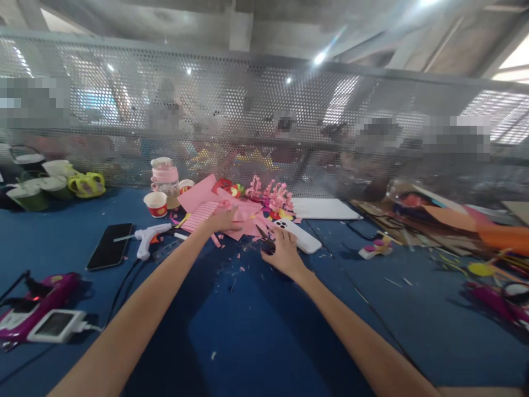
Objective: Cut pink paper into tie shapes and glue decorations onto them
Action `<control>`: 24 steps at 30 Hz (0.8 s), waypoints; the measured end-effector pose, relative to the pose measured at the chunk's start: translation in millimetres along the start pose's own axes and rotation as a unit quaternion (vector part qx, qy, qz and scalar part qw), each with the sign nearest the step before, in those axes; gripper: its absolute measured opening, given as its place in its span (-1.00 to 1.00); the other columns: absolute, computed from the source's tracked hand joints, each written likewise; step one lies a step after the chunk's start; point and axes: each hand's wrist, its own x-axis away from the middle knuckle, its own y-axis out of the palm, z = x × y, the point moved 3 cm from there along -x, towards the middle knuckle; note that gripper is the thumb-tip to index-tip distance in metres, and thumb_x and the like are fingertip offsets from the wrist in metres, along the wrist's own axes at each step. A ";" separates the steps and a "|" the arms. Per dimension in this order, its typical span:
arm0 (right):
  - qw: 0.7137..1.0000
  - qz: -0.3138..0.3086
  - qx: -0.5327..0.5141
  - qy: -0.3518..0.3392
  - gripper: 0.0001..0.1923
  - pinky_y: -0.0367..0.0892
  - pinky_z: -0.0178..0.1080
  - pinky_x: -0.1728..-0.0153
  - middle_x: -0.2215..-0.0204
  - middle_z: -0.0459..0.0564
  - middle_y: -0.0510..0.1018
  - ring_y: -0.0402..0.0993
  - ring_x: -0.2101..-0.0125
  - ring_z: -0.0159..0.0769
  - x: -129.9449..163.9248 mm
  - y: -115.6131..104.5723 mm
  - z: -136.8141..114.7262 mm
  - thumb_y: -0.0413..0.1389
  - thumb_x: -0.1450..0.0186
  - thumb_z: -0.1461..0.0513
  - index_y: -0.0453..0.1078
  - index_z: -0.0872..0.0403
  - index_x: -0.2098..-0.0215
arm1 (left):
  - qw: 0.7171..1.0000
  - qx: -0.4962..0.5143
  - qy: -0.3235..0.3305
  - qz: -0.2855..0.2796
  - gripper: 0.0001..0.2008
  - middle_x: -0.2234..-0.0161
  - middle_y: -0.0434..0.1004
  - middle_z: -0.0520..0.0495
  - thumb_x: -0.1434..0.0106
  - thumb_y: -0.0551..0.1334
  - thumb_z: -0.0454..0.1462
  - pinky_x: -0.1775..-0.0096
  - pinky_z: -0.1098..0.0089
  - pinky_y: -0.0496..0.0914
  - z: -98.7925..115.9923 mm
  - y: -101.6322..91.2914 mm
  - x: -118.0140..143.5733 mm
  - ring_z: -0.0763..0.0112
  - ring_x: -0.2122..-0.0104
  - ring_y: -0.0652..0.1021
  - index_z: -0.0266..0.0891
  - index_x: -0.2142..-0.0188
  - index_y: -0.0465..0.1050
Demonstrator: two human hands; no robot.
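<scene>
My left hand [223, 219] reaches over a pile of pink paper [250, 226], thumb and fingers apart, touching the sheets. A small pink paper flower [225, 204] shows just beyond its fingers. My right hand [284, 251] is curled around the dark handles of a pair of scissors [265, 241], whose blades point up and left toward the paper. Right beside those fingers lies a white phone [305, 238] with its camera side up. Pink paper blossoms [275, 196] stand behind the pile, near a red paper piece [223, 186].
At left lie a white glue gun [146, 240], a black phone [111, 246] and a purple power strip [58, 292] with cords. A paper cup [156, 204] and a pink-lidded bottle [164, 179] stand behind. Cardboard and coloured sheets [454, 218] fill the right. A perforated metal screen [248, 110] closes the back.
</scene>
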 end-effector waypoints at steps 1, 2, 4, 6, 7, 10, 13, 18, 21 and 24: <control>1.000 0.001 -0.005 0.008 -0.50 0.12 0.06 0.10 0.19 0.17 0.35 0.22 0.11 0.01 0.5 2.2 3.7 0.08 0.07 0.19 0.18 0.12 0.13 | 1.000 0.006 0.000 -0.022 -0.28 0.00 0.34 -0.38 -0.05 0.16 -0.19 0.13 0.36 0.28 1.8 0.0 -0.3 0.15 0.07 0.43 -0.50 -0.15 -0.01; 1.000 0.004 -0.009 0.016 -0.50 0.11 0.06 0.09 0.20 0.15 0.34 0.23 0.12 -0.01 1.1 4.0 5.9 0.07 0.08 0.21 0.17 0.11 0.14 | 0.999 0.008 0.001 -0.039 -0.25 -0.02 0.32 -0.37 -0.03 0.18 -0.19 0.14 0.38 0.28 3.4 -0.5 -0.3 0.15 0.07 0.43 -0.48 -0.16 -0.04; 0.999 0.017 -0.009 0.029 -0.52 0.09 0.07 0.07 0.22 0.14 0.33 0.22 0.13 -0.02 2.4 6.2 6.9 0.05 0.09 0.24 0.15 0.10 0.16 | 0.998 0.011 0.001 -0.056 -0.22 -0.08 0.25 -0.36 0.00 0.18 -0.26 0.12 0.38 0.27 4.9 -2.1 0.7 0.15 0.04 0.41 -0.44 -0.18 -0.09; 0.999 0.035 0.001 0.039 -0.53 0.07 0.07 0.07 0.22 0.14 0.32 0.21 0.13 -0.02 3.4 6.5 5.7 0.03 0.11 0.27 0.14 0.10 0.18 | 0.998 0.010 -0.003 -0.060 -0.24 -0.09 0.22 -0.38 0.00 0.14 -0.34 0.07 0.34 0.24 4.2 -3.0 2.7 0.14 0.01 0.38 -0.45 -0.18 -0.10; 0.998 0.042 0.006 0.043 -0.53 0.07 0.08 0.07 0.22 0.14 0.31 0.20 0.13 -0.02 3.8 6.3 5.2 0.02 0.11 0.29 0.14 0.11 0.19 | 0.998 0.007 -0.007 -0.059 -0.26 -0.08 0.23 -0.40 0.00 0.12 -0.37 0.04 0.31 0.21 3.2 -3.0 4.0 0.13 -0.01 0.36 -0.48 -0.18 -0.09; 0.997 0.047 0.021 0.056 -0.56 0.08 0.09 0.08 0.24 0.17 0.31 0.19 0.14 -0.01 4.5 4.6 6.1 0.03 0.11 0.30 0.15 0.12 0.21 | 0.999 -0.002 -0.020 -0.039 -0.39 -0.09 0.19 -0.46 -0.05 0.01 -0.46 -0.04 0.24 0.12 -1.2 -3.0 7.7 0.11 -0.10 0.25 -0.58 -0.13 0.01; 0.998 0.047 0.015 0.043 -0.62 0.09 0.07 0.07 0.23 0.20 0.32 0.19 0.13 -0.01 3.8 0.6 7.0 0.04 0.04 0.28 0.17 0.14 0.22 | 0.999 -0.009 -0.038 -0.018 -0.49 -0.04 0.26 -0.45 -0.11 -0.09 -0.49 -0.03 0.22 0.15 -8.7 -6.0 10.6 0.12 -0.08 0.28 -0.56 -0.09 0.10; 0.997 0.034 -0.061 -0.024 -0.78 0.14 -0.01 0.09 0.24 0.11 0.38 0.25 0.15 -0.10 -6.5 -2.9 -6.1 -0.01 -0.12 0.24 0.22 0.07 0.24 | 0.998 -0.007 -0.064 0.003 -0.59 0.16 0.45 -0.36 -0.18 -0.06 -0.41 0.12 0.26 0.28 -26.7 -15.9 12.0 0.19 0.15 0.47 -0.48 -0.02 0.20; 0.992 -0.034 -0.092 -0.083 -0.77 0.16 -0.05 0.09 0.21 0.09 0.41 0.27 0.13 -0.13 -23.4 8.4 -26.6 -0.02 -0.16 0.26 0.23 0.07 0.18 | 0.997 -0.004 -0.073 0.013 -0.60 0.15 0.45 -0.34 -0.14 -0.02 -0.43 0.13 0.30 0.29 -34.5 -15.7 9.4 0.22 0.15 0.46 -0.48 0.00 0.22; 0.990 -0.108 -0.055 -0.076 -0.71 0.17 -0.09 0.08 0.15 0.16 0.40 0.24 0.08 -0.12 -50.2 28.1 -47.6 0.01 -0.16 0.26 0.22 0.13 0.14 | 0.997 -0.004 -0.075 0.021 -0.59 0.13 0.43 -0.36 -0.12 -0.03 -0.47 0.12 0.30 0.28 -38.9 -10.3 5.5 0.22 0.15 0.46 -0.51 0.00 0.21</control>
